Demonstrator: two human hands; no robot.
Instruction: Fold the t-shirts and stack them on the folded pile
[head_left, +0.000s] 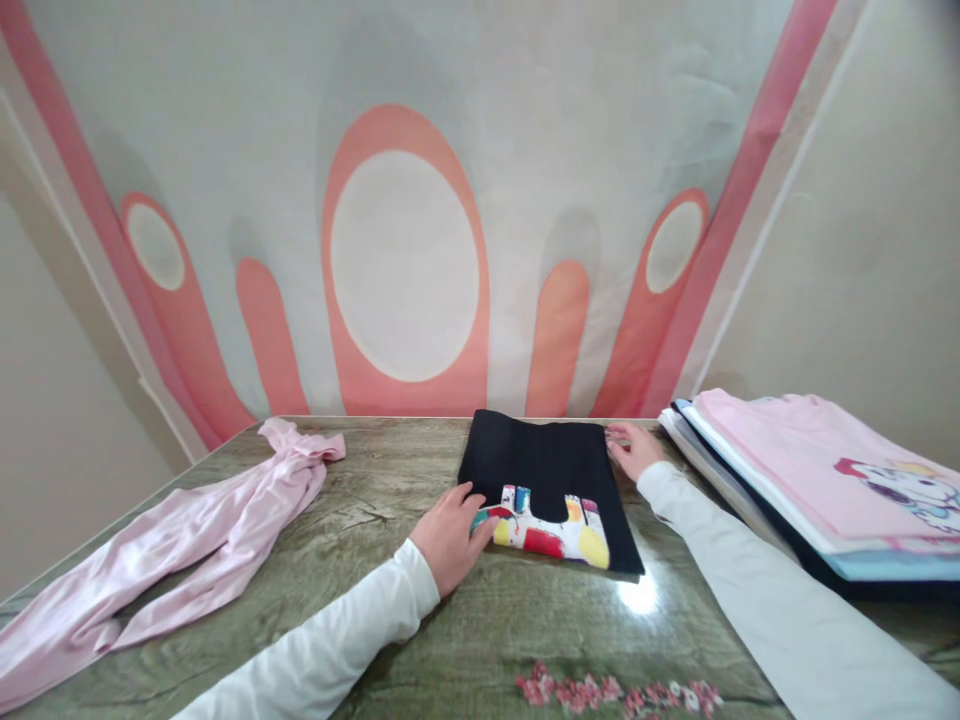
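Observation:
A folded black T-shirt (536, 455) lies flat on the table in front of me, a colourful letter-like print (544, 535) on its near part. My left hand (454, 535) rests at its near left edge, fingers apart, with some fingertips over the cloth and the print. At the far right edge of the T-shirt is my right hand (634, 447). Its fingers are a little apart and touch the cloth's border; no cloth shows gripped between them.
A stack of folded clothes (795, 470), pink on top, stands at the right beside my right forearm. On the left a long pink garment (217, 520) lies loosely bunched. The wood-patterned table (390, 470) meets a patterned wall (517, 120) at its far edge.

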